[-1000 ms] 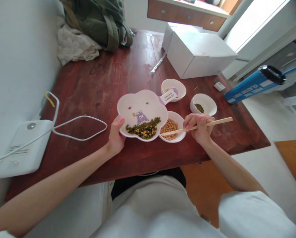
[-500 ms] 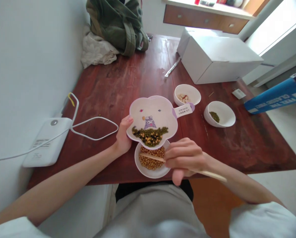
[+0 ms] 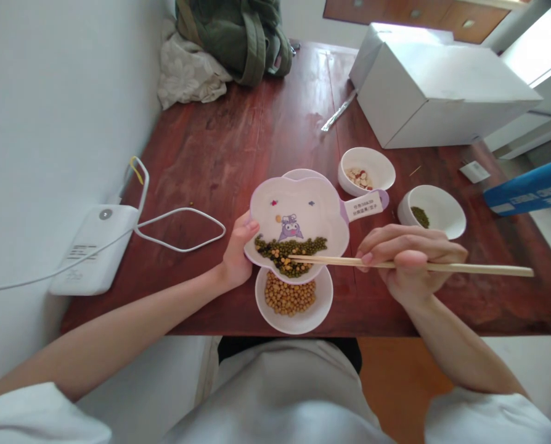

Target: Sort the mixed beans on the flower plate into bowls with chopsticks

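My left hand (image 3: pixel 241 251) grips the left edge of a white and purple cloud-shaped bowl (image 3: pixel 298 197) with a labelled handle on its right. The bowl is tilted toward me, and green beans (image 3: pixel 313 246) mixed with some yellow beans lie along its lower side. My right hand (image 3: pixel 412 262) is closed around a pair of wooden chopsticks (image 3: pixel 479 269), whose tips touch the beans in the bowl. Below the tilted bowl, partly covered by it, a white bowl (image 3: pixel 322 314) holds yellow beans (image 3: pixel 290 295). Another white rim (image 3: pixel 303 173) peeks out behind the cloud-shaped bowl.
One white bowl (image 3: pixel 386 166) contains pale and reddish pieces; another (image 3: pixel 451 206) holds green beans. A white box (image 3: pixel 451 92), a blue packet (image 3: pixel 534 185) and a green bag (image 3: pixel 233 37) stand farther off. At left lie a white power bank (image 3: pixel 95 246) and its cable (image 3: pixel 183 209).
My right hand has moved right and up, taking the chopstick tips from the lower bowl of yellow beans to the beans in the cloud-shaped bowl. The camera view has shifted slightly.
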Action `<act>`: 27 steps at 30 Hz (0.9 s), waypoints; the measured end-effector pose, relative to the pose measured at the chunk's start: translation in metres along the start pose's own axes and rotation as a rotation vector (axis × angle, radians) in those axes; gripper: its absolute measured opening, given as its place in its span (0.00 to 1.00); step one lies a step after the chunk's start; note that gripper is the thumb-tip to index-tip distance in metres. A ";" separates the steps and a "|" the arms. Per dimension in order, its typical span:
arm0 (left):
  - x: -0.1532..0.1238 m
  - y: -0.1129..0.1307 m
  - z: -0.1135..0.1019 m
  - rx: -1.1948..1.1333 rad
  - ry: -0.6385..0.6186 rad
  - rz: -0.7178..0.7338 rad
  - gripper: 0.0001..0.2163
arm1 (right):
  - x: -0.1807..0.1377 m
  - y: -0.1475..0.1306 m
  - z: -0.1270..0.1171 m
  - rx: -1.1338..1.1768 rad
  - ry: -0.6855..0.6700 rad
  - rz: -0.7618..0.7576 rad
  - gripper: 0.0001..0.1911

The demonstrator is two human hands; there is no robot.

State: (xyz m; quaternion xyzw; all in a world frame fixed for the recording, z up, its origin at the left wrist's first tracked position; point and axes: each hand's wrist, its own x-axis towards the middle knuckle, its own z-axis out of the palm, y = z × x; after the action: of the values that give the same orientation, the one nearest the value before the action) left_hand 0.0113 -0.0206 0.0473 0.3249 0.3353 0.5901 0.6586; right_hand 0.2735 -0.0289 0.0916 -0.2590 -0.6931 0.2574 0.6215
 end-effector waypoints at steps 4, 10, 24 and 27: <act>0.000 -0.002 -0.001 -0.005 -0.043 -0.009 0.21 | -0.005 0.003 0.002 0.047 0.000 0.091 0.25; 0.003 -0.006 -0.004 0.011 -0.017 0.009 0.24 | -0.004 0.009 0.004 0.176 0.019 0.197 0.25; 0.004 0.000 0.001 0.029 0.097 0.008 0.19 | -0.004 0.016 0.004 0.234 0.021 0.282 0.28; 0.005 -0.001 0.000 0.045 0.109 0.036 0.18 | -0.004 0.016 0.005 0.235 0.001 0.251 0.27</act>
State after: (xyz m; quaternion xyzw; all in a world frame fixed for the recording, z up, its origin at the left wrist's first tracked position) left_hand 0.0125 -0.0159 0.0461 0.3130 0.3781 0.6109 0.6212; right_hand 0.2699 -0.0195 0.0776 -0.2692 -0.6200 0.4122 0.6110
